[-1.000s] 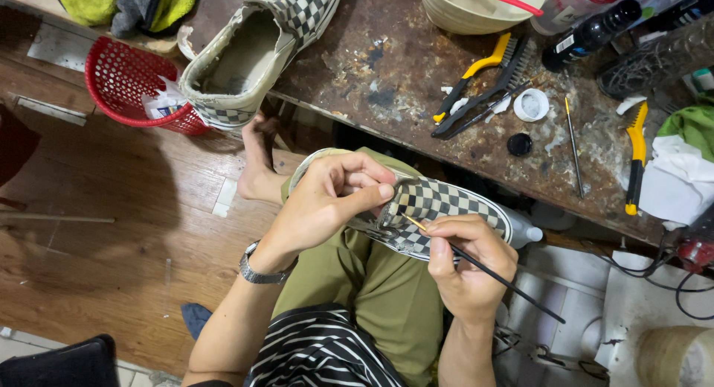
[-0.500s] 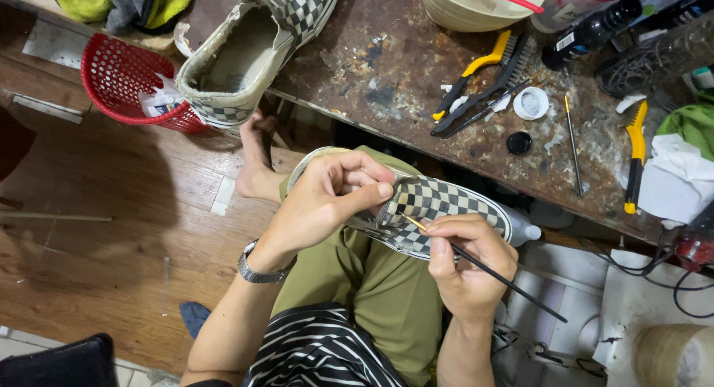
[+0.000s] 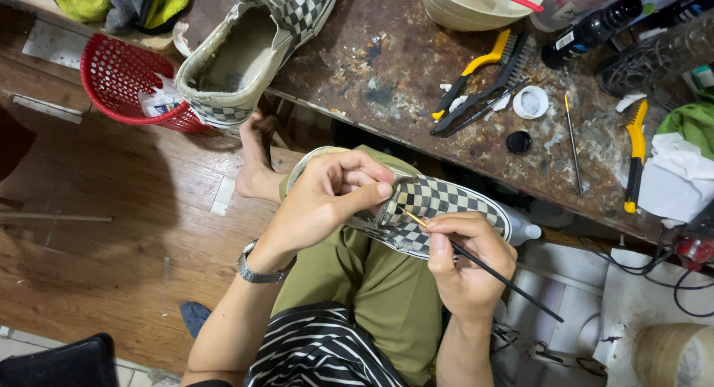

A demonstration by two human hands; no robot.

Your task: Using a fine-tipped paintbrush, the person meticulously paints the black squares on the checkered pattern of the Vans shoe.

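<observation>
Left hand (image 3: 320, 201) fingers clasped around checkered shoe (image 3: 439, 208), right hand (image 3: 465, 260) fingers pinching thin brush (image 3: 506, 279), tip on shoe.

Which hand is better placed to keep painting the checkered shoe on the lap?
Right. The right hand holds the thin brush, tip at the shoe; the left hand grips the shoe.

1. The left hand (image 3: 327, 201) reaches in from the lower left, wrist bent, fingers curled and thumb pressed forward in a grip.
2. The right hand (image 3: 465, 264) rises from below, forearm upright, fingers pinched together in a pen-like hold.
</observation>
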